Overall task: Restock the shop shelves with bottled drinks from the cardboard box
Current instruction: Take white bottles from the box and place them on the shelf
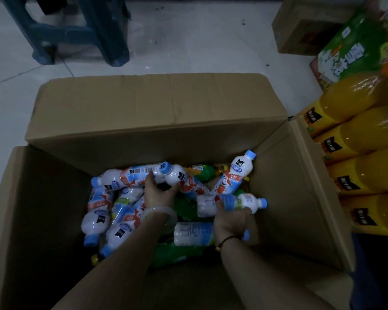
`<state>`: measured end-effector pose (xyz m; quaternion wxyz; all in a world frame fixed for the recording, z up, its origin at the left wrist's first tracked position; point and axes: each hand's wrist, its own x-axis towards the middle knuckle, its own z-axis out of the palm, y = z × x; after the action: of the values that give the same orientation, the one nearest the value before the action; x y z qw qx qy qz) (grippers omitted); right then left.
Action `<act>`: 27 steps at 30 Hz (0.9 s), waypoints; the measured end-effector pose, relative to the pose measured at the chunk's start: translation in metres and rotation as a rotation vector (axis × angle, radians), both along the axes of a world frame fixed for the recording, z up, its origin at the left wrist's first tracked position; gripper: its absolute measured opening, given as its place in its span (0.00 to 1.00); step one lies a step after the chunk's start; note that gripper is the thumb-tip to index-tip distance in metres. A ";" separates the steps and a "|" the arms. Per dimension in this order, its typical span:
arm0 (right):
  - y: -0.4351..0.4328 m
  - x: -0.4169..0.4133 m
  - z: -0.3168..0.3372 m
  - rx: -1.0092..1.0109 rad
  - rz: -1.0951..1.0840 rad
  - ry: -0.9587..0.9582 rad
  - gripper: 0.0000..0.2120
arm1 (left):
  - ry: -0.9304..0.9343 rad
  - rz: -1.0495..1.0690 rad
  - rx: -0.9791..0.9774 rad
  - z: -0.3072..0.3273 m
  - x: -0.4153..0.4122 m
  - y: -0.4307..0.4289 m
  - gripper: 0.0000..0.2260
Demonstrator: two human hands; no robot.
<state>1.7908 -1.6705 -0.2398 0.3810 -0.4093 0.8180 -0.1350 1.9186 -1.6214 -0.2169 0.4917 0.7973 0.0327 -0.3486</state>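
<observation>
Down on the pale tiled floor [188, 41] sits a big cardboard box [157, 113] with its flaps open. At the bottom of the box lie lots of small white bottles [94, 222] with light blue caps, mixed up with a few green bottles [177, 253]. Most of the white ones are piled by the left wall. One leaning bottle [238, 173] stands tipped in the far right corner.

The left hand [159, 193] reaches into the middle, close to the far wall. Its fingers are spread apart, and one fingertip touches a barcode bottle [143, 172]. It is hard to tell if this hand grips anything. A pale bangle [160, 212] is on its wrist.

The right hand [230, 222] is by the right wall. Its fingers are curled tight round a sideways bottle [244, 203], whose cap points at that wall.

Outside the box, big orange drink bottles [367, 130] lie wrapped in clear plastic on the right. Past them are a green carton [349, 52] and a small brown box [305, 25]. A blue stool [76, 30] stands at the far left.
</observation>
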 end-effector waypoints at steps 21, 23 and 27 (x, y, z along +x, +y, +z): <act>0.010 0.010 -0.030 -0.077 -0.131 -0.267 0.52 | 0.008 -0.066 -0.168 -0.038 -0.010 -0.013 0.22; 0.008 0.012 -0.031 -0.094 -0.158 -0.329 0.52 | 0.042 -0.057 -0.201 -0.036 -0.011 -0.013 0.23; 0.001 0.014 -0.030 -0.018 -0.195 -0.318 0.51 | 0.107 -0.039 -0.180 -0.037 -0.004 -0.015 0.26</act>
<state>1.8044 -1.6693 -0.2700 0.4870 -0.3047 0.7820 -0.2416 1.9142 -1.6361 -0.2543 0.5519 0.7306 0.0120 -0.4020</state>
